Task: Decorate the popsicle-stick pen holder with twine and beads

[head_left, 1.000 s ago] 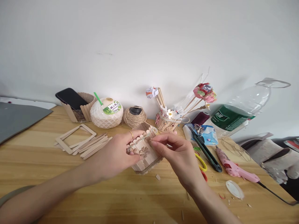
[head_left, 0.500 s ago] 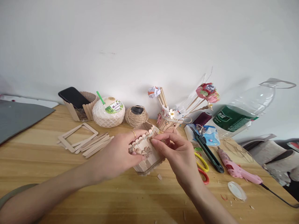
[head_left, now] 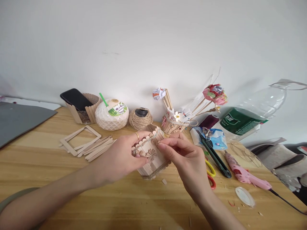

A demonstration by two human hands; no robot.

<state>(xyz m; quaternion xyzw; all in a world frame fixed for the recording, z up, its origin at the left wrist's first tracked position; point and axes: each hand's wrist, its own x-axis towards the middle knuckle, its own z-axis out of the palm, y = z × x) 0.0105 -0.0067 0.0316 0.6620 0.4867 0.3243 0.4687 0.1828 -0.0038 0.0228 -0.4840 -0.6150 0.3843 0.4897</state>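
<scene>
A small craft-stick box (head_left: 155,165) sits tilted on the table in front of me, with scalloped stick ends and a string of beads along its upper edge. A brown flower shape (head_left: 151,154) is on its near face. My left hand (head_left: 117,156) is closed around the box's left side, thumb on the near face and a ring on one finger. Pinched together at the upper right of that face are the thumb and fingers of my right hand (head_left: 185,156); a small brownish piece at the fingertips is mostly hidden.
Loose craft sticks (head_left: 99,148) and a stick frame (head_left: 80,140) lie left. Behind stand a coconut (head_left: 112,118), twine (head_left: 141,119) and a decorated flower holder (head_left: 175,126). To the right are scissors (head_left: 211,169), a utility knife (head_left: 217,159), a pink glue gun (head_left: 247,175) and a bottle (head_left: 251,111).
My right hand has shifted slightly to the right and down, its fingertips still at the box. My left hand keeps its hold. The view has moved very slightly.
</scene>
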